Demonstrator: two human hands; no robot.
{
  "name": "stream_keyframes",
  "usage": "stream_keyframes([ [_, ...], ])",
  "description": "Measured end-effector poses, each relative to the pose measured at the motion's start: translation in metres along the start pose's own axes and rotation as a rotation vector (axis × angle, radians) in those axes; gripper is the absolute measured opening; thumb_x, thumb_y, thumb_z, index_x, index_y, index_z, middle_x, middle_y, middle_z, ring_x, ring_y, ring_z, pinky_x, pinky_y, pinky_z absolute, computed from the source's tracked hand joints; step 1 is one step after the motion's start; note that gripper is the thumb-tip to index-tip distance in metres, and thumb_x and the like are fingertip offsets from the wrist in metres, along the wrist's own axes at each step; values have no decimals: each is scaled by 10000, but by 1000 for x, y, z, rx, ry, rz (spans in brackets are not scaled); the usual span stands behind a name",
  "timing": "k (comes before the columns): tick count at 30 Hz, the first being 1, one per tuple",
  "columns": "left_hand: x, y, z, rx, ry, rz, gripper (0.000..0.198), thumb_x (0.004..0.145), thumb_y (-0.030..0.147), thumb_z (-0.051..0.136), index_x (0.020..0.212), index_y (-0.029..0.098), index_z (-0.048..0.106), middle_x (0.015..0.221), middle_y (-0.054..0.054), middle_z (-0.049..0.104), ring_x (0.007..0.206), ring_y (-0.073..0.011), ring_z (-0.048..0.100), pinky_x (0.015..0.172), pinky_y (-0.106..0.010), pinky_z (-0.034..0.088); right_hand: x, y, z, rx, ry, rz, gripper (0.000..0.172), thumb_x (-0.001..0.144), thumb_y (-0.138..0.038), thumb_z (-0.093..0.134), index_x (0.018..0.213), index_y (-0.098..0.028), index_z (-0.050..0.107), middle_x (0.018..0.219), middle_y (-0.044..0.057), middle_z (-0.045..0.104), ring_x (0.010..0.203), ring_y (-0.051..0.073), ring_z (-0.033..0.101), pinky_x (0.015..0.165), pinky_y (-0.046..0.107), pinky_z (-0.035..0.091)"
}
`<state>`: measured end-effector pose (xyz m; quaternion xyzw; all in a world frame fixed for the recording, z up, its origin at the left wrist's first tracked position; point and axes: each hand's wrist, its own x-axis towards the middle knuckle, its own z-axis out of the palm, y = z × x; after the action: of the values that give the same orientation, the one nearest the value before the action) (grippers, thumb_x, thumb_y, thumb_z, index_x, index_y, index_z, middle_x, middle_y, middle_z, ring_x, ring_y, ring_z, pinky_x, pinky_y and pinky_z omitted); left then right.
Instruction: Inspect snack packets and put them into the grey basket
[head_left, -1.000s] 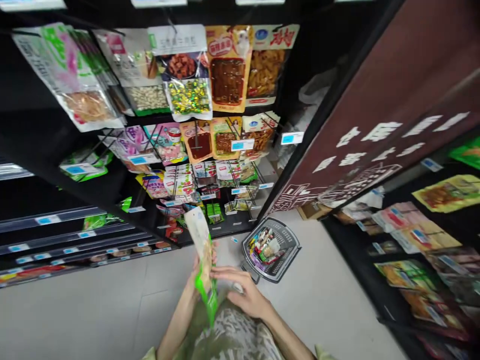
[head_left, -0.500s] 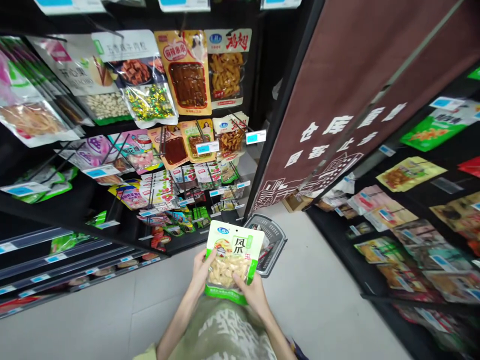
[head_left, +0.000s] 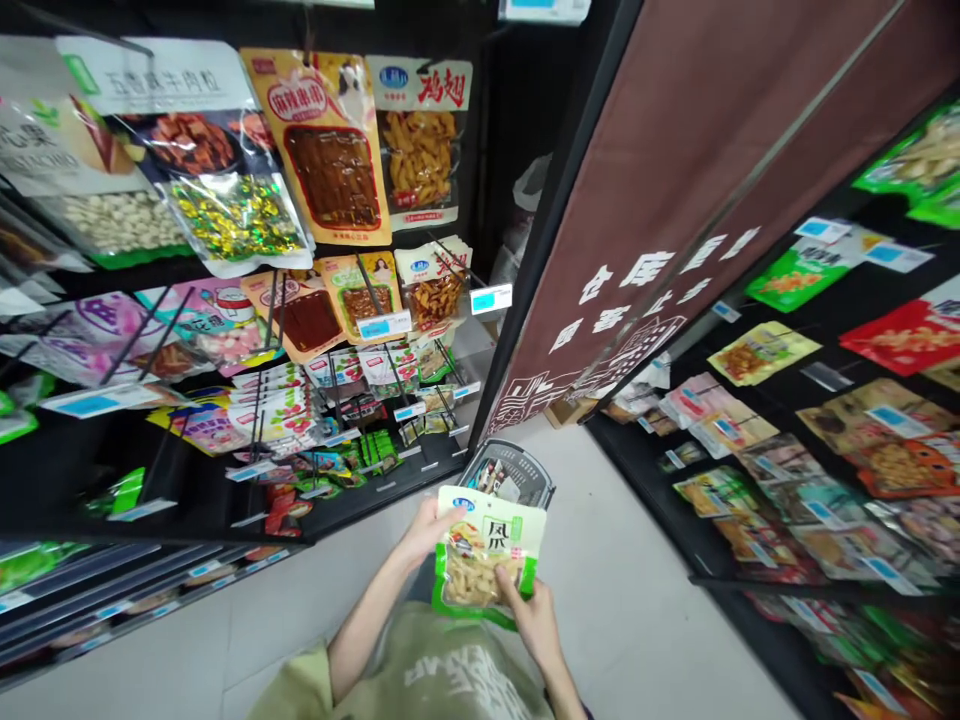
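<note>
A green and white snack bag [head_left: 487, 550] with pale contents showing through its clear window is held upright before my body. My left hand [head_left: 429, 532] grips its upper left edge, thumb on the front. My right hand [head_left: 534, 612] pinches the lower right side, thumb over the window. Just beyond the bag, a grey basket [head_left: 534, 475] with packages inside stands on the floor, partly covered by the bag.
A black rack [head_left: 390, 500] of hanging snack packets stands on the left. Another rack [head_left: 720, 585] of packets runs along the right. Between them hangs a brown curtain [head_left: 622, 190] with white lettering, a cardboard box [head_left: 568, 410] at its foot.
The bag and both hands have shifted right and slightly down in the view. My left hand has slid up toward the bag's top corner. The left rack appears nearer.
</note>
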<state>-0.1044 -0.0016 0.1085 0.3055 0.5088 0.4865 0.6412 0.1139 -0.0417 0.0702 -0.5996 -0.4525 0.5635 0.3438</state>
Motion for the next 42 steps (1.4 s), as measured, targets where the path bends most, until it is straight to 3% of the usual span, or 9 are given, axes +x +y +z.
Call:
stream_keyframes([
  [3,25,-5,-2,5,17,-1,435,734,455,772,986,101,759,889,-123,772,762,-252,705,716,-329,547,16,-2,5,-50,-24,-16,521,688,-605,756,871,-118,775,871,126,775,858,335,715,769,383,576],
  [6,44,-8,-10,-27,47,14,441,726,467,775,978,106,760,871,-113,771,768,-255,702,694,-319,544,36,-13,17,-22,88,-29,525,670,-621,758,818,-118,763,823,126,769,818,325,706,753,380,571],
  [9,59,-7,-23,-63,83,9,463,730,485,765,996,106,751,900,-117,771,822,-276,708,728,-341,558,61,-26,34,60,158,-15,531,637,-639,769,780,-127,746,803,116,766,777,299,700,704,356,571],
  [15,83,-5,-50,-31,179,33,485,706,515,776,964,105,755,947,-142,772,863,-293,714,774,-355,565,119,-34,69,317,141,63,578,693,-636,730,943,-115,732,873,106,773,747,264,716,634,333,573],
  [21,116,-12,-67,-107,116,-29,546,625,518,832,971,102,761,920,-164,768,833,-297,714,797,-394,565,162,-26,84,394,146,127,580,655,-621,769,908,-102,709,739,89,759,628,241,701,549,305,547],
  [27,161,-18,-78,-6,138,-6,480,586,549,828,793,119,776,764,-106,761,688,-247,683,676,-339,543,176,-17,83,390,141,111,550,709,-604,729,975,-122,716,845,84,773,682,231,710,588,296,551],
  [32,199,-17,-91,46,200,5,485,535,542,843,705,97,750,674,-85,738,624,-228,651,602,-309,502,181,-3,67,325,290,112,548,595,-579,791,922,-144,723,941,102,775,842,270,728,684,318,570],
  [38,241,1,-110,78,365,84,406,614,475,809,843,145,753,858,-100,772,866,-296,694,830,-400,531,158,27,44,371,296,311,587,553,-554,814,964,-157,681,951,106,778,803,270,740,684,329,560],
  [42,261,16,-110,101,378,153,310,670,416,776,860,170,771,1006,-100,771,1049,-325,664,976,-406,494,140,43,43,388,324,350,567,551,-556,815,934,-162,672,905,84,780,757,249,733,690,324,550],
])
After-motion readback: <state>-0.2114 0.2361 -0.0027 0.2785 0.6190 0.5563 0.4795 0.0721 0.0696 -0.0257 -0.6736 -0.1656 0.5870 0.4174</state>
